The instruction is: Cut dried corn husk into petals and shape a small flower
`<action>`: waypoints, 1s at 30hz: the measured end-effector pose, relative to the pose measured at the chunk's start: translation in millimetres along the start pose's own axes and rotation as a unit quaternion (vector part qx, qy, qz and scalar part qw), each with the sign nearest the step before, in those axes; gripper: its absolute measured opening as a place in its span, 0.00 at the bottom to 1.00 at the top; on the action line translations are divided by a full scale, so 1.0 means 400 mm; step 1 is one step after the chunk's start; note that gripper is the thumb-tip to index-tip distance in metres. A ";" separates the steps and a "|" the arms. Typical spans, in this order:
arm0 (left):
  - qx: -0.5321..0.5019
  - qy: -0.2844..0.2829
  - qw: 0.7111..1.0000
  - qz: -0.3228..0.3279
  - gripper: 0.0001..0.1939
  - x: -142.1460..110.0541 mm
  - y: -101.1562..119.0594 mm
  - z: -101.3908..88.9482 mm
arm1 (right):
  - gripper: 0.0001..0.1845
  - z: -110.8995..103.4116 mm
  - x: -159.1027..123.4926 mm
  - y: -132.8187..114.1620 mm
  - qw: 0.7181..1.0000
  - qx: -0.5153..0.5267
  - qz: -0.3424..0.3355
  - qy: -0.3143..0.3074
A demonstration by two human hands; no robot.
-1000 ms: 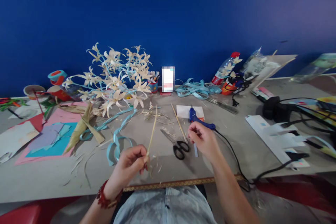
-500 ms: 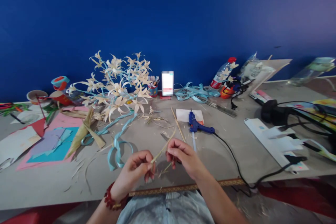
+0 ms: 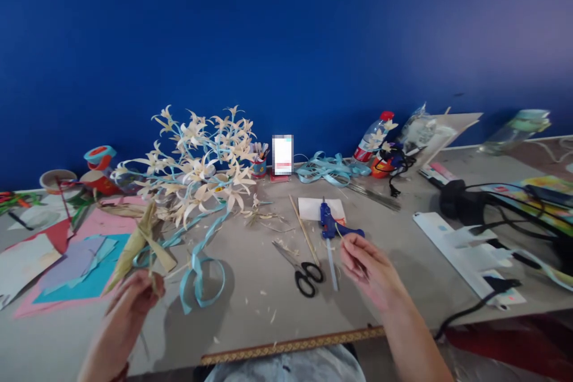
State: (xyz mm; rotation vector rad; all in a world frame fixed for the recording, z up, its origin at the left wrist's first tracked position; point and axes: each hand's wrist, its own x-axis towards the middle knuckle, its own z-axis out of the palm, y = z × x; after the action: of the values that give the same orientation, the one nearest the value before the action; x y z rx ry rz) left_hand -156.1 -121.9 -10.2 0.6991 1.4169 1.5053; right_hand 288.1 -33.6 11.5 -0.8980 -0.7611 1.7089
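My left hand (image 3: 129, 304) is out to the left over the table, fingers pinched on a thin pale straw strip (image 3: 154, 277), blurred by motion. My right hand (image 3: 367, 268) is out to the right, fingers curled on another thin straw sliver (image 3: 339, 231), just in front of the blue glue gun (image 3: 333, 227). Black-handled scissors (image 3: 299, 265) lie between my hands, beside a thin wooden stick (image 3: 304, 230). A bouquet of cream straw flowers (image 3: 201, 155) with light blue ribbon (image 3: 197, 262) lies at centre left.
Coloured paper sheets (image 3: 71, 256) and a folded palm leaf (image 3: 138, 242) lie at left. A plastic bottle (image 3: 371, 137), ribbon pile (image 3: 326, 167), pen cup (image 3: 259, 161) and phone (image 3: 283, 155) stand near the blue wall. Black cables and white card (image 3: 465, 239) fill the right.
My hands were together at the table's front on one straw strip; now they have pulled apart, left hand far to the left, right hand to the right, each with a piece.
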 end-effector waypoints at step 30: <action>0.045 -0.291 0.953 -0.072 0.15 -0.125 -0.083 0.382 | 0.20 0.225 0.064 0.203 0.964 -0.158 0.105 -0.186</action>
State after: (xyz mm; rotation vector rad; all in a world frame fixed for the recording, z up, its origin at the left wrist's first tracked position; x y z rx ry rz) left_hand 6.8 -102.0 -6.4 0.9773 1.0551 1.0082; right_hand 167.0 -38.6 -14.0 -0.9060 -1.2546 2.0087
